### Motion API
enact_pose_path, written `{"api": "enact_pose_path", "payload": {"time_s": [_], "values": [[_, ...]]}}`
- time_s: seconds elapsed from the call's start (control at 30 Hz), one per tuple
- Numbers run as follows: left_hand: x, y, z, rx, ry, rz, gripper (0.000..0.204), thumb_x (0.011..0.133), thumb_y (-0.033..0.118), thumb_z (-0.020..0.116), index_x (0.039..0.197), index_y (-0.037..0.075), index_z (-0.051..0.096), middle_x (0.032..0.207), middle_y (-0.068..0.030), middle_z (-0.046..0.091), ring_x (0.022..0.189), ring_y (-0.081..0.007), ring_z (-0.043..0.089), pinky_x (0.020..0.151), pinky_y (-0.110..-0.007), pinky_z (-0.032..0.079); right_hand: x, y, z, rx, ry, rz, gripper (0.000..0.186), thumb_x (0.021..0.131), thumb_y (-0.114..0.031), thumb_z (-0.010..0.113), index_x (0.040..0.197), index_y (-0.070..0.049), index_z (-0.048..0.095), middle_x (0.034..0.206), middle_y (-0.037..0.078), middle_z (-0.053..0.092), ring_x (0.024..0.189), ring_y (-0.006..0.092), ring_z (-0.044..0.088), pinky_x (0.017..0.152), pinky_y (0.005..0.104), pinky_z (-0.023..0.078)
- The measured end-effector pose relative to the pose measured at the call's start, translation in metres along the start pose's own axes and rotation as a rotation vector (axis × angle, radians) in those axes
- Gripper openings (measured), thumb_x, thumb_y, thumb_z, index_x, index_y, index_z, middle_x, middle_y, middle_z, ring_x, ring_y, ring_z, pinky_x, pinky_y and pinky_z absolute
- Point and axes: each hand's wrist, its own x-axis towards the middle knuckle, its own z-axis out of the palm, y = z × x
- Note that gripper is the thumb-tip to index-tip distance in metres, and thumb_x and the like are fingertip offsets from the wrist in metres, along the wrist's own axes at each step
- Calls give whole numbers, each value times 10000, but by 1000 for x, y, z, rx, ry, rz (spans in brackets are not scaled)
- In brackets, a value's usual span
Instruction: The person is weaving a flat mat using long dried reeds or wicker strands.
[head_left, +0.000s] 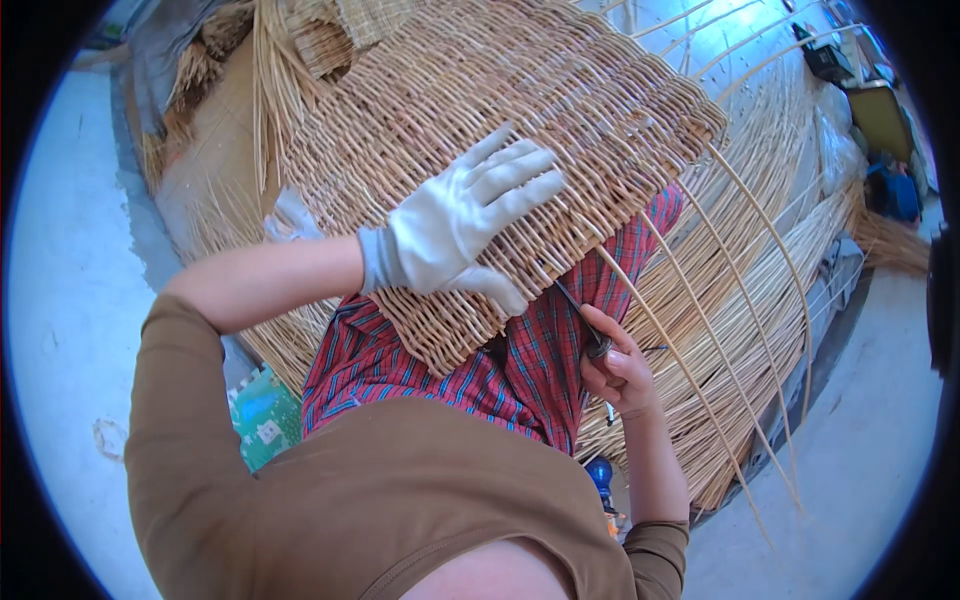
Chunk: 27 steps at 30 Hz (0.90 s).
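Observation:
A woven wicker panel [420, 130] lies slanted across my lap, with several long bare rods [735, 290] sticking out from its right edge. My left hand [465, 210], in a white work glove, rests on the panel near its front edge with the fingers spread. Bare and closed, my right hand [618, 365] grips the dark rounded handle of an awl [575, 303] just off the panel's near right edge. Its thin dark shaft points up and left toward that edge; whether the tip is in the weave is hidden.
Bundles of loose willow rods [780, 190] spread over the floor at the right, with more bundled rods [270, 80] at the back left. A red plaid cloth [540, 350] covers my lap. A green patterned sheet [268, 415] lies at the left, and a blue object [600, 472] near my right forearm.

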Motion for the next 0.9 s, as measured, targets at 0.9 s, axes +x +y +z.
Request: {"api": "enact_pose_path", "payload": {"time_s": [0.9], "values": [[5,2,19,-51,-60,-159,872,824,573,844,1524,123,583,1574,-179,530,1511,-414,442,1304,-561,267,169,81,-289,-1064,1237,-245,406,1020,-364,692,1291,-68,744,968,179,777,870,295,749,781,421,567]]}}
